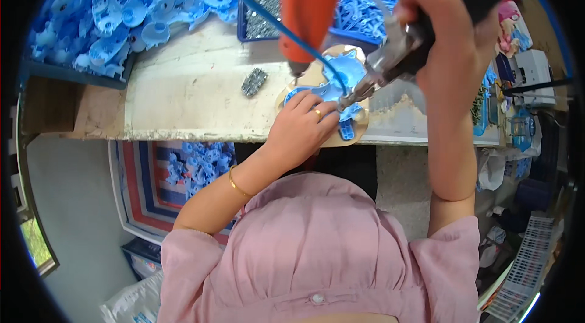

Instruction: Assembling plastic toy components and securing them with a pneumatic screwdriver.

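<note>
My left hand [304, 121], with a ring and a gold bracelet, rests on a blue plastic toy part [348, 68]. Its fingers bend over the part's lower left and hold it against a round tan board [361, 128]. My right hand [448, 24] is raised at the right, closed around a black-handled tool with a metal nozzle [384, 58]. The nozzle slants down to the left, its tip close by my left fingertips. Whether the tip touches the part I cannot tell. An orange power screwdriver [311, 6] hangs point down, just above the board's left side.
Blue molded pieces [116, 12] fill a bin at the left. A dark tray of screws [263, 9] and a tray of thin blue parts [362, 9] stand behind. A small screw pile [254, 82] lies left of the board. A blue hose [268, 21] crosses in front of the screwdriver.
</note>
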Available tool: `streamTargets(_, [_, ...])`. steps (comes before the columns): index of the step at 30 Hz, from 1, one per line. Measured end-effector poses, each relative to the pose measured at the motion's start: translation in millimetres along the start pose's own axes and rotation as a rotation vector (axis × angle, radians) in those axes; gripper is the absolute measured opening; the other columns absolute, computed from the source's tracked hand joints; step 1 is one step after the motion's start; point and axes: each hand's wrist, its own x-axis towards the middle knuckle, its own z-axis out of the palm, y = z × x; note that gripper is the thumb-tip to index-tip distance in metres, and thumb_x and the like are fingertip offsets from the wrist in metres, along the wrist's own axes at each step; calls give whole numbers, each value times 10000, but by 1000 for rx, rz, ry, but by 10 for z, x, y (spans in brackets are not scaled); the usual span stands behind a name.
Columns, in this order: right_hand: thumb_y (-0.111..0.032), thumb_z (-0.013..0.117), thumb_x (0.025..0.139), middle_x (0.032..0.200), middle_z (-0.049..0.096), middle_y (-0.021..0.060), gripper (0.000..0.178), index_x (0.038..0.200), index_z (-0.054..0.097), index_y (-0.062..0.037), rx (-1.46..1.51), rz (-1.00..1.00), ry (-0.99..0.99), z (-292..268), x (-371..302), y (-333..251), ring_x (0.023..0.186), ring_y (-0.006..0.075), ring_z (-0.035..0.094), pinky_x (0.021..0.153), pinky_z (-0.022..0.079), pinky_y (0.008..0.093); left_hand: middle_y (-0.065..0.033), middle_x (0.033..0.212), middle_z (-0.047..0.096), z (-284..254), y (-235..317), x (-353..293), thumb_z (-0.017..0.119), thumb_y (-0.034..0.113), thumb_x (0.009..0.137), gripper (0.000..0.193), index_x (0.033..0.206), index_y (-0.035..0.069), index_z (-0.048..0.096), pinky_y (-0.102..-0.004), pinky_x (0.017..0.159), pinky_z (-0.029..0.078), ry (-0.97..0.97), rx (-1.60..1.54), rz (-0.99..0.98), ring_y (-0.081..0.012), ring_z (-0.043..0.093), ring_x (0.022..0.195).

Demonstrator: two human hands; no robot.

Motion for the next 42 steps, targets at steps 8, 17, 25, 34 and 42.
streamTargets(8, [-273, 738, 939, 956, 645, 86, 418, 1201, 543, -12, 161, 71, -479, -165, 919, -282, 765, 159, 624, 652, 509, 268, -95, 1044, 719, -735, 76, 29, 766, 74, 789, 220, 978, 34, 659, -421, 804, 529, -35, -272, -54, -322, 654, 908])
streamTargets(17, [-184, 714, 876, 1117, 718, 150, 323, 1162, 713, -36, -943, -172, 144, -2168, 1653, 2095, 1003, 265, 708, 886, 550, 376, -146, 1017, 714, -2402, 17, -773, 780, 211, 758, 479, 1190, 39, 665, -433, 811, 498, -478, 115, -696, -347, 652, 905])
streamTargets(25, [-261, 734, 858, 1261, 648, 191, 540, 1354, 567, -127, -1485, 134, -90, -2926, 2036, 2758, 1169, 376, 623, 966, 505, 483, -154, 1163, 696, -1785, 5, -39, 764, 167, 828, 469, 1255, 19, 638, -399, 926, 496, -537, -245, -423, -342, 645, 1072])
streamTargets(34, [-233, 739, 895, 881, 699, 21, 339, 1165, 698, -34, -280, 501, -684, -1921, 1019, 1257, 749, 112, 666, 700, 544, 266, -138, 1283, 657, -614, 214, 780, 770, 130, 828, 483, 1291, 80, 644, -414, 855, 538, -152, -322, -15, -332, 659, 1020])
streamTargets(42, [-190, 704, 939, 981, 733, 85, 319, 1179, 692, 20, -50, 780, -927, -1776, 540, 1170, 832, 130, 702, 737, 569, 274, -109, 1241, 674, -107, 276, 823, 809, 88, 807, 460, 1244, 44, 676, -347, 760, 587, 17, -291, 293, -259, 709, 957])
